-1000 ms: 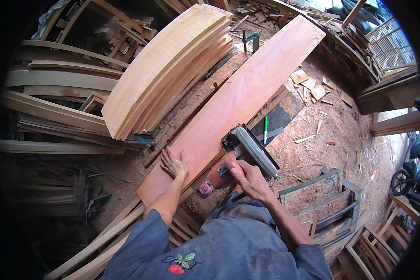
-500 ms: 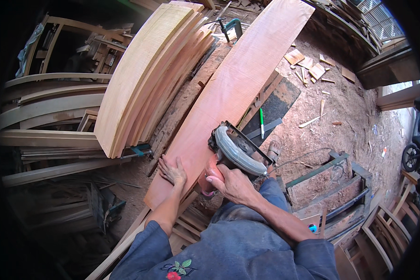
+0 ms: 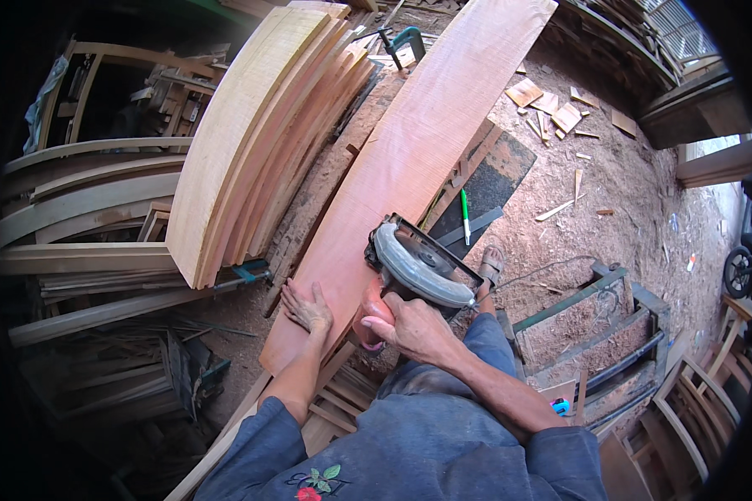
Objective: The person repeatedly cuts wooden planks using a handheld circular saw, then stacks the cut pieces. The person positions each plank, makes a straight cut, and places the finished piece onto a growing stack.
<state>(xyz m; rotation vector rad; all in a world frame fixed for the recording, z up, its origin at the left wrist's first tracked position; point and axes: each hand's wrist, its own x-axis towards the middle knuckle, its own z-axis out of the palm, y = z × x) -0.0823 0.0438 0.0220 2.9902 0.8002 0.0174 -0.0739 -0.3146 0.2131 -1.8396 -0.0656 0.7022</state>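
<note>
Since a second ago, both hands have slid a little farther up the long plank, and the circular saw now sits higher along its right edge, with more of its round grey guard showing.

At far left, pale curved wooden rails lie stacked in shadow. Next to them a stack of curved boards leans on edge, light yellow with fine straight grain, their arcs nested one against another. A blue clamp shows just below their near end.

The left hand lies flat on the near end of the plank, fingers spread wide and pressed to the wood, holding nothing. The plank is broad, reddish-pink and faintly rippled, running away from the person toward the top of the view.

The right hand is closed around the saw's reddish handle, fingers wrapped tight. The saw rests on the plank's right edge, just beside the left hand.

Further right, a green pencil lies on a dark panel, and pale offcuts are scattered over the sawdust-covered floor. A green metal frame stands beyond the person's sandalled foot.
</note>
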